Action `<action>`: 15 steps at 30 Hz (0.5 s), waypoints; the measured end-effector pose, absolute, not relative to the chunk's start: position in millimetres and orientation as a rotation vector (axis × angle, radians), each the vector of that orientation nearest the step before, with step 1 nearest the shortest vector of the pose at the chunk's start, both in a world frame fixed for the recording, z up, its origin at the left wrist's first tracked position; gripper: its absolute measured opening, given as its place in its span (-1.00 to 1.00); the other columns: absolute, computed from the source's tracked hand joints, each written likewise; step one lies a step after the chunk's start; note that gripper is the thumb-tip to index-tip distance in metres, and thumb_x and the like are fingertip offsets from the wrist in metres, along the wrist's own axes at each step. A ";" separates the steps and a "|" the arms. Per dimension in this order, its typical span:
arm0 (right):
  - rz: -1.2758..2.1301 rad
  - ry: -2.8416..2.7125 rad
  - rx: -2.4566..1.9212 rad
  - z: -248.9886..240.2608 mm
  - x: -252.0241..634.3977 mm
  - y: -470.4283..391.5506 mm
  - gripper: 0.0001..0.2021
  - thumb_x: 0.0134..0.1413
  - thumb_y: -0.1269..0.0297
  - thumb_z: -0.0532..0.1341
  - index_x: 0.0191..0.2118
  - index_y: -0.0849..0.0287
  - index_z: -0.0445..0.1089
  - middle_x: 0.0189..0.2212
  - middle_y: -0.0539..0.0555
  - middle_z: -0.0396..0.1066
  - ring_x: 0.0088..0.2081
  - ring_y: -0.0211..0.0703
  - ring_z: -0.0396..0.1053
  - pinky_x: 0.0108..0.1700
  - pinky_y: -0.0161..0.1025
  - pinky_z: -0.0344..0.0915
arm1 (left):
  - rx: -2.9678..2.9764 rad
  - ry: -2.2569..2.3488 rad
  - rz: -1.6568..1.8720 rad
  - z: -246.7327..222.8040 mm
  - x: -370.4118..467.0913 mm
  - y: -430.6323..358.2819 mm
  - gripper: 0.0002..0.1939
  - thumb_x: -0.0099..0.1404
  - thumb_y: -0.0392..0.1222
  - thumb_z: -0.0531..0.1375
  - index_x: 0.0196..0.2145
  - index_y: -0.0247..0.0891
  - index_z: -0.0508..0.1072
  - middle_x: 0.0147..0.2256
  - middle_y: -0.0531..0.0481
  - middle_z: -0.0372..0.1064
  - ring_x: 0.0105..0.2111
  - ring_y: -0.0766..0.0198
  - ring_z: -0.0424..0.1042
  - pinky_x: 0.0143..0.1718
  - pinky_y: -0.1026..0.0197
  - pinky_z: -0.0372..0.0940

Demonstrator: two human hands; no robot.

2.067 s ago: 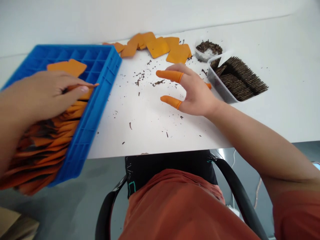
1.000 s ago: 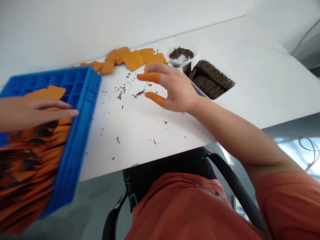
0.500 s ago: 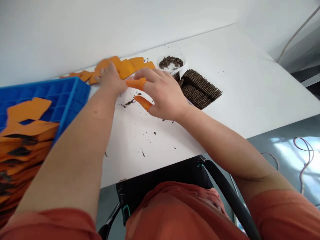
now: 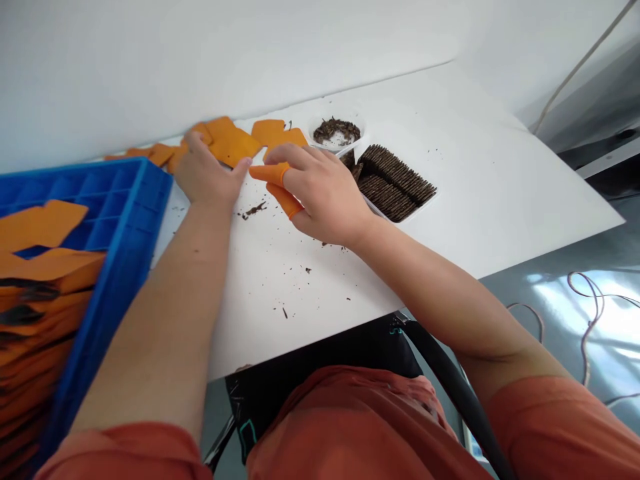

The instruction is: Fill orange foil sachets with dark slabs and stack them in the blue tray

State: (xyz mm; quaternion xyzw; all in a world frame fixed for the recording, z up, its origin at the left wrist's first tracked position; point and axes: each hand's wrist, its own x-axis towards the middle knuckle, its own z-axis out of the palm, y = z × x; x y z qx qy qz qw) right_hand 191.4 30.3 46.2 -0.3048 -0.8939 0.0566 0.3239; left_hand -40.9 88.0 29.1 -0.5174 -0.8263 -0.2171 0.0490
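Orange flat pouches (image 4: pixel 233 143) lie in a row on the white table along the wall. My left hand (image 4: pixel 207 175) is over the near side of them, thumb spread out to the right; its fingertips are partly hidden against the pouches. To its right hovers my right hand (image 4: pixel 320 190), with orange covers on thumb and index finger, these two slightly apart and nothing seen between them. Just beyond my right hand is a white tray of dark thin sticks (image 4: pixel 395 180), stacked in rows. A white dish (image 4: pixel 363 125) behind it holds dark fragments.
At the left stands a blue divided crate (image 4: pixel 117 220) with many orange pouches (image 4: pixel 45 327) packed in it. Dark crumbs (image 4: pixel 256 208) are scattered on the white table (image 4: pixel 310 293). A black chair armrest (image 4: pixel 450 380) is below the table's front edge.
My left hand has shifted slightly left over the pouches, its thumb now spread away. My right hand stays near the same spot, its covered fingers closer together. The view has shifted a little.
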 end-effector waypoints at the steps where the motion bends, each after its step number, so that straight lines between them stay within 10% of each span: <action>1: 0.147 -2.359 -0.805 45.7 191.0 30.1 -0.57 0.48 0.41 -0.04 0.24 0.04 0.45 0.17 0.03 0.42 0.07 -0.04 0.45 0.12 0.06 0.41 | -1.575 -2.514 -0.683 26.6 -42.0 86.6 -0.22 0.30 -0.07 0.45 0.29 -0.40 0.20 0.22 -0.30 0.44 0.23 -0.26 0.42 0.28 -0.32 0.28; 8: 0.158 -2.424 -0.825 42.0 193.2 29.2 -0.58 0.51 0.35 0.01 0.33 0.10 0.38 0.22 0.14 0.40 0.07 -0.01 0.44 0.12 0.02 0.40 | -1.789 -2.346 -0.780 14.0 -55.4 89.3 -0.32 0.34 -0.12 0.41 0.24 -0.40 0.21 0.29 -0.23 0.38 0.31 -0.10 0.35 0.53 -0.38 -0.24; 15: 0.202 -2.472 -0.791 40.2 195.7 27.5 -0.58 0.53 0.30 0.01 0.34 0.15 0.36 0.22 0.19 0.40 0.02 -0.03 0.45 0.10 -0.01 0.39 | -1.851 -2.363 -0.793 11.2 -58.2 95.4 -0.07 0.29 -0.16 0.43 0.41 -0.46 0.04 0.40 -0.29 0.19 0.42 -0.11 0.18 0.50 -0.21 0.02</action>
